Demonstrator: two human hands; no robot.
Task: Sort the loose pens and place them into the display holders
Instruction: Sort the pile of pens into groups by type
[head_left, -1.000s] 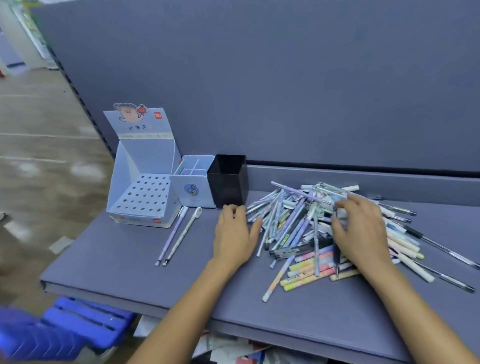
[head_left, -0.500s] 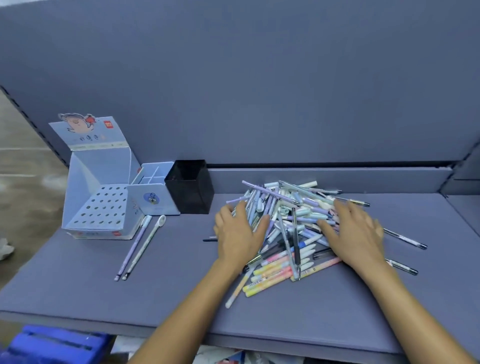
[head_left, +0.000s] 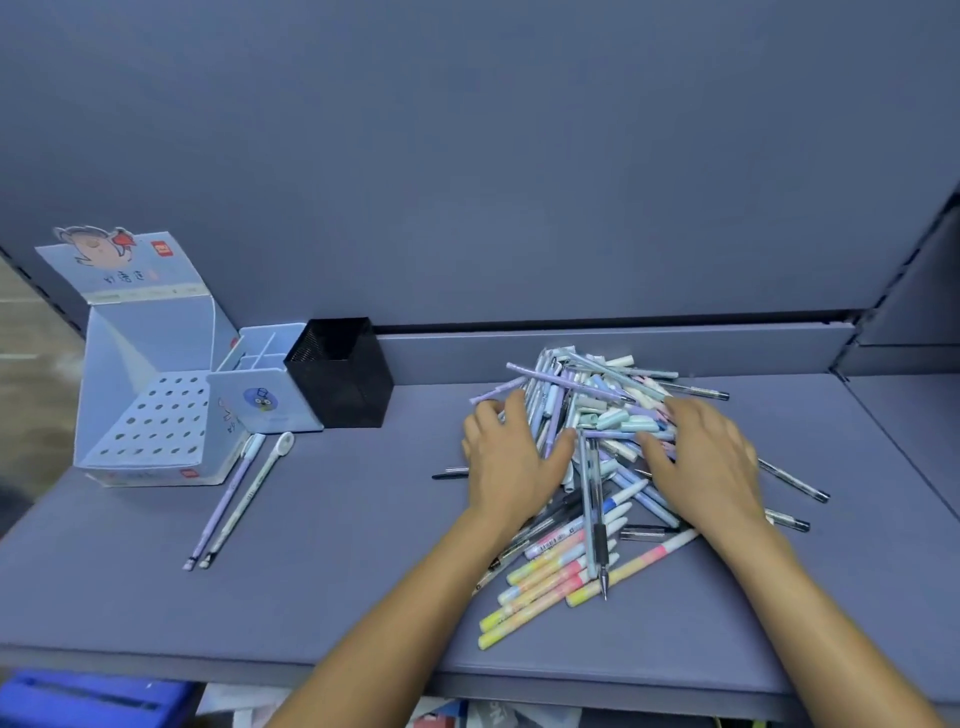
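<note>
Bunched tighter than a moment ago, the heap of loose pastel plastic pens (head_left: 608, 415) lies right of centre on the grey shelf (head_left: 337, 582). Far left: a pale blue cardboard display box with holes (head_left: 156, 421), a small blue divided holder (head_left: 270, 400), a black mesh square cup (head_left: 340, 379); two slim pens (head_left: 223, 503) lie nearer. The left hand (head_left: 511, 462) and right hand (head_left: 706, 457) flank the heap, fingers straight, pressing it.

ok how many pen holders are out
3, in a row at left: perforated display box, divided blue holder beside it, black mesh cup rightmost. None appears hidden.
</note>
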